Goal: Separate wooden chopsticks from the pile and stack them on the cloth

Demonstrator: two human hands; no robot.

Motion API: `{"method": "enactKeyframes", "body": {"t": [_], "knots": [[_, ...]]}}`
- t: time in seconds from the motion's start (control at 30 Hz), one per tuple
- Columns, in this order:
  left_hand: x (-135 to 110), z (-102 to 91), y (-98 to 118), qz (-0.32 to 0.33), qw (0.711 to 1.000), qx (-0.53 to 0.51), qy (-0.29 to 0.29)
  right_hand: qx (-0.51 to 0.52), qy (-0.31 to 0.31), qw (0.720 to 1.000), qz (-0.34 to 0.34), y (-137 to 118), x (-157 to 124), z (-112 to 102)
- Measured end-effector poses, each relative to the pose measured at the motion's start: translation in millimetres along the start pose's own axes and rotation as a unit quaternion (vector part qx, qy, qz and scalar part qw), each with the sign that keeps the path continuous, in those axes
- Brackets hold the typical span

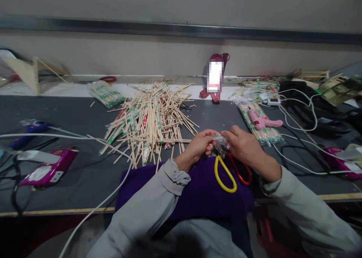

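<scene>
Both hands are closed on a crumpled piece of clear plastic film [219, 140] above the near part of the table. My left hand [202, 143] pinches its left side, and my right hand [241, 143] grips it from the right. Just below lie scissors [224, 175] with one yellow and one red handle, on a purple cloth [181, 190]; their blades are hidden beneath the film and my right hand. Beyond my left hand spreads a big loose heap of wooden chopsticks [154, 118], some still in printed clear sleeves.
A pink glue gun [264, 120] rests on a packet of wrapped chopsticks [258, 135] at right. Another packet [106, 93] lies back left. A phone [215, 75] leans against the wall. A white cable [124, 178] crosses at left near a magenta device [49, 167].
</scene>
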State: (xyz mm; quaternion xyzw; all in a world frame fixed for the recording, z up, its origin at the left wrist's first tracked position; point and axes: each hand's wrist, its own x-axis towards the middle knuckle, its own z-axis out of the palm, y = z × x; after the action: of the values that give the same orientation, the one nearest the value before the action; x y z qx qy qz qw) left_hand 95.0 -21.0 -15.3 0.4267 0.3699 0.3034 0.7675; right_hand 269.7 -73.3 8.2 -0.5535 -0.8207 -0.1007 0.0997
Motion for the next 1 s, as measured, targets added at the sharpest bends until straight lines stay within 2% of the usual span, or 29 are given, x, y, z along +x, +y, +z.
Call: {"method": "enactKeyframes", "body": {"t": [0.13,0.23,0.4,0.6,0.7,0.8,0.9,1.0], "knots": [[-2.0,2.2,5.1,-0.017,0.992,-0.116,-0.051,0.045,-0.006,0.998,0.032,7.7,-0.2,7.7],[-2.0,1.2,5.5,-0.015,0.982,-0.182,-0.049,0.106,-0.004,0.994,0.038,11.5,0.1,8.7],[-1.1,-1.3,-1.5,-0.002,0.994,-0.100,-0.042,0.155,0.035,0.986,0.047,17.1,0.2,12.6],[-0.6,-4.1,-2.6,0.048,0.999,0.006,0.025,0.182,0.088,0.978,0.047,17.0,6.6,14.3],[-1.9,-3.8,0.5,0.059,0.998,0.019,0.024,0.202,0.107,0.971,0.063,20.1,10.6,13.0],[-4.2,-3.7,3.8,0.052,0.999,0.012,0.000,0.215,0.108,0.967,0.085,25.1,14.6,13.7],[-5.7,-4.3,6.3,0.045,0.997,-0.054,-0.037,0.185,0.056,0.973,0.130,22.0,19.3,15.6],[-4.9,-4.8,6.7,0.053,0.991,-0.120,-0.041,0.092,-0.080,0.980,0.156,3.8,22.9,15.3]]}}
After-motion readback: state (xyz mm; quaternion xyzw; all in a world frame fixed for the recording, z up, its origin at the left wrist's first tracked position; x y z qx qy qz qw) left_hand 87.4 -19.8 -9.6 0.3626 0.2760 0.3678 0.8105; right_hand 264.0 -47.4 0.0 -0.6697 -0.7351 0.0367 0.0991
